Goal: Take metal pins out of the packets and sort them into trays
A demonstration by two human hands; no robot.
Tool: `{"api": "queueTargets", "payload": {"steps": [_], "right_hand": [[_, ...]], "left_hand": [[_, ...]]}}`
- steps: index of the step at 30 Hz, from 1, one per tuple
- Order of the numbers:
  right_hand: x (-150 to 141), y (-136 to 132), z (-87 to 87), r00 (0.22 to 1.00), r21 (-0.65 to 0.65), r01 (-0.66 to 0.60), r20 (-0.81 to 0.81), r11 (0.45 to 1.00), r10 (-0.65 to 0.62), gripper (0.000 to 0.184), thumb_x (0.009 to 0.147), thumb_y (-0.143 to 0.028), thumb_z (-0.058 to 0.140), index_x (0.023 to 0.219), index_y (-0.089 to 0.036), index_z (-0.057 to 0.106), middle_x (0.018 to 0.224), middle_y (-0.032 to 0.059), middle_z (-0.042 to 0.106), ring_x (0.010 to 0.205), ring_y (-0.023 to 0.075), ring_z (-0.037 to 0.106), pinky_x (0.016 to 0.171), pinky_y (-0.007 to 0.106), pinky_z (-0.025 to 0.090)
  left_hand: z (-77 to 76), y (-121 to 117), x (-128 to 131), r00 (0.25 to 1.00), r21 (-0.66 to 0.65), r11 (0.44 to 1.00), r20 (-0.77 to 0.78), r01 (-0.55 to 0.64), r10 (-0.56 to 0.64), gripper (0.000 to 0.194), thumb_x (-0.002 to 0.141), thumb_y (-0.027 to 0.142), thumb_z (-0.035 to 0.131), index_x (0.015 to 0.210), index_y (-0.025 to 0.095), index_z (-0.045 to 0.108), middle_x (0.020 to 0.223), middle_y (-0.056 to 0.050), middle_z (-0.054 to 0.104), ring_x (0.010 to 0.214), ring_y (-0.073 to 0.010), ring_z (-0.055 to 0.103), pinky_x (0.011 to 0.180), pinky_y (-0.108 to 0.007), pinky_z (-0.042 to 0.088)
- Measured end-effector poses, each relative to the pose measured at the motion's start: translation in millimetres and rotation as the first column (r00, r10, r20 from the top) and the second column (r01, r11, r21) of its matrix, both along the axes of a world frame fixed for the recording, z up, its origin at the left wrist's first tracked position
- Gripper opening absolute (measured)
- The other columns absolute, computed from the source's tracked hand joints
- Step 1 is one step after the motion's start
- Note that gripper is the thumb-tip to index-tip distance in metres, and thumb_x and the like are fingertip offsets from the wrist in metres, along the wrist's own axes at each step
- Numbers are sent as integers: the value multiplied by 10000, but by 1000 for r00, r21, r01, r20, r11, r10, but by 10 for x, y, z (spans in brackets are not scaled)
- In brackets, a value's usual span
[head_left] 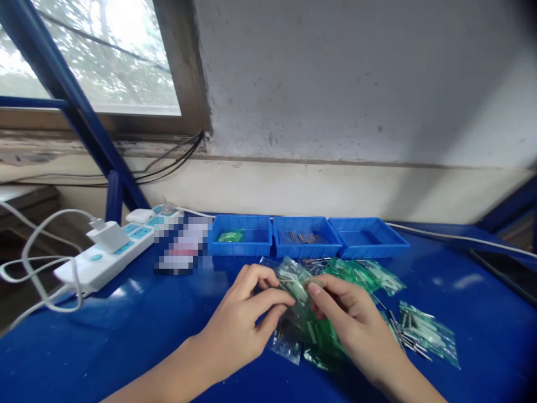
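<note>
Between my two hands is a small clear plastic bag (298, 292) with pale and metallic pieces inside. My right hand (356, 316) pinches its right edge between thumb and fingers. My left hand (241, 316) has its fingers curled against the bag's left side, thumb and forefinger close together. Under and behind the hands lie green plastic bags (348, 272) and another clear bag (286, 348), partly covered by the held one. To the right of my right hand, loose thin metal rods (409, 337) lie beside a bag of pale green pieces (432, 331).
Three blue bins line the wall: a left bin (241, 249) with a green bag, a middle bin (308, 251) with metal pieces, and a right bin (373, 249). A power strip (121, 249) with white cables stands at left. A black flat device (505, 274) lies far right.
</note>
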State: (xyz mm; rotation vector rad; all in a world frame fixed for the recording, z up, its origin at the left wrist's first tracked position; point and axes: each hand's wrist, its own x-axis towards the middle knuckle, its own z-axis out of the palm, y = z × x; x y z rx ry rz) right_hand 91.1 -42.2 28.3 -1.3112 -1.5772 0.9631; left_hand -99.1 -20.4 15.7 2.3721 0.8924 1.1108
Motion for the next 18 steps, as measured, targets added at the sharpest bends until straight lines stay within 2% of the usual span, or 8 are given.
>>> {"api": "queueTargets", "payload": {"steps": [3,5,7,9,10,12,15,18], "right_hand": [[0,-6,-18,989,237,16,137,972,-49,204,867,-335,505,877,-222,674,679,26,609,587,154,543,557,266,444],[0,-15,-45,975,367,-34,219,930,-50,217,870,-256,491,979,-237,678,667,25,614,564,155,545,547,280,449],[0,-19,-78,966,434,-112,259,894,-5,272,869,-180,458,1041,-234,661,682,25,615,569,148,553,538,277,456],[1,-16,-101,965,441,-157,259,884,42,309,861,-130,428,1052,-230,649,800,45,638,666,151,595,588,276,482],[2,-13,-104,967,426,-158,251,891,51,308,858,-123,424,1036,-231,650,882,57,640,745,156,612,639,282,494],[2,-7,-88,973,368,-119,229,922,34,261,859,-154,441,987,-236,654,1007,70,614,886,175,605,733,300,496],[-1,-2,-24,984,240,-66,176,969,24,183,870,-285,484,928,-232,649,1076,83,556,992,203,556,773,306,485],[-10,6,28,994,141,-67,92,988,54,284,887,-401,459,768,-203,625,907,58,547,849,176,552,700,268,470]], "left_hand": [[44,4,-3,996,-317,948,80,-6,33,158,884,293,504,950,207,619,909,-58,519,830,-182,511,728,-309,456],[55,27,-14,978,-563,826,182,19,102,344,934,419,366,889,183,612,816,-46,541,723,-157,510,621,-268,444],[52,54,-21,948,-726,686,254,55,192,441,944,476,285,871,174,598,731,-25,534,638,-133,488,528,-228,400],[49,72,-20,938,-769,635,272,76,217,366,923,472,371,874,180,586,677,6,507,589,-112,461,491,-203,360],[48,77,-17,942,-747,661,268,69,204,301,909,440,431,871,183,583,660,18,496,574,-105,452,491,-199,354],[47,76,-13,956,-624,781,238,14,173,179,889,346,505,864,187,584,654,27,507,559,-99,454,504,-205,366],[36,55,-22,974,-266,962,193,-66,120,65,864,209,549,890,193,607,758,-8,575,634,-120,519,568,-233,423],[27,18,-40,993,104,995,113,10,-21,157,835,78,555,896,199,635,825,-34,594,729,-142,537,653,-261,455]]}}
